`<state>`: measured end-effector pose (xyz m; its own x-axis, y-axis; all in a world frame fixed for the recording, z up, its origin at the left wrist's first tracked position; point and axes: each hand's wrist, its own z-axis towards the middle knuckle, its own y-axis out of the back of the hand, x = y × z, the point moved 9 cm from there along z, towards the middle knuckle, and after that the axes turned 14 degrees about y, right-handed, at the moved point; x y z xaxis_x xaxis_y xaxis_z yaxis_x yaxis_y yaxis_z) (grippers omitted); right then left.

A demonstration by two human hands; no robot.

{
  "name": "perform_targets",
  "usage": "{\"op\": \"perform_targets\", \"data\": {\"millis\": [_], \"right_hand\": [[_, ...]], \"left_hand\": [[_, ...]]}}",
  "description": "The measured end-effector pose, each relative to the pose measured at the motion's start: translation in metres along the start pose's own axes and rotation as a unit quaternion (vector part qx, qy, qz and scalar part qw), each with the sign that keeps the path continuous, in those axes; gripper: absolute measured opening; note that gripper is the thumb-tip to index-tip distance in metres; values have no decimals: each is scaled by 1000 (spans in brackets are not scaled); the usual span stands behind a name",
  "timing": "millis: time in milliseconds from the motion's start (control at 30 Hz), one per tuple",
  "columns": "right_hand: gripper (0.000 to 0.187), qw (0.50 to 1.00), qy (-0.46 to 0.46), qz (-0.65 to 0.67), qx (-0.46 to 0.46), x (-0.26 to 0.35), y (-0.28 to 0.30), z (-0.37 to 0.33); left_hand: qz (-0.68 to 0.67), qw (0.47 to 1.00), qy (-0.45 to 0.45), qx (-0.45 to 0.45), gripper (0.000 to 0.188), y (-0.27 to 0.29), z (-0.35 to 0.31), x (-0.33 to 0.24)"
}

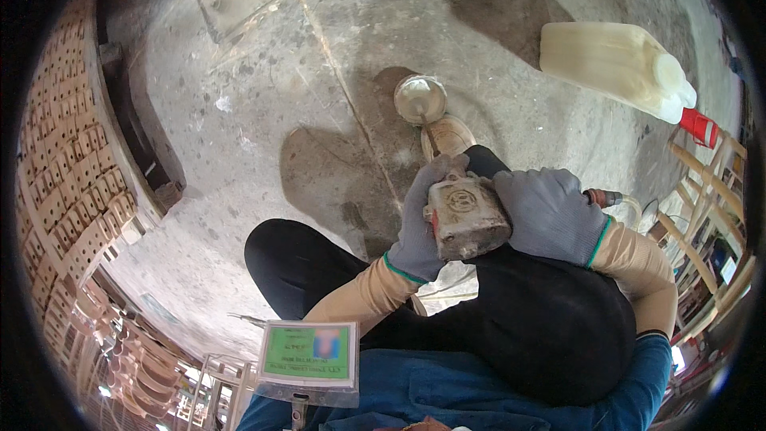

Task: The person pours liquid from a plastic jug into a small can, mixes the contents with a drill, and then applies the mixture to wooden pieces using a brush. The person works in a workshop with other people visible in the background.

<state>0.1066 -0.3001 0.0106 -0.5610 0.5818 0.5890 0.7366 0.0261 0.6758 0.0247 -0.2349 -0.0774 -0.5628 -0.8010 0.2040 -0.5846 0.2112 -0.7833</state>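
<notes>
A badge (pixel 309 355) hung at the chest: a green card with a blurred photo and dark print in a clear sleeve, with a metal clip (pixel 299 413) just below it. Right of the badge spread a blue shirt (pixel 423 383). Beyond the badge were black trousers (pixel 550 335), tan arm sleeves (pixel 359 294), and, farther off, left hand (pixel 419 227) and right hand (pixel 550 215) in grey knit gloves (pixel 558 243), edged green at the cuffs (pixel 600 241).
</notes>
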Motion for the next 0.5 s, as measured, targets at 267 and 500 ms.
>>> {"op": "perform_targets", "data": {"millis": [267, 500], "right_hand": [[22, 999, -6, -29, -13, -3, -3, -6], [25, 999, 12, 1, -49, -1, 5, 7]], "left_hand": [[-51, 996, 55, -47, 49, 11, 13, 12], [-107, 989, 88, 56, 48, -3, 11, -3]]}}
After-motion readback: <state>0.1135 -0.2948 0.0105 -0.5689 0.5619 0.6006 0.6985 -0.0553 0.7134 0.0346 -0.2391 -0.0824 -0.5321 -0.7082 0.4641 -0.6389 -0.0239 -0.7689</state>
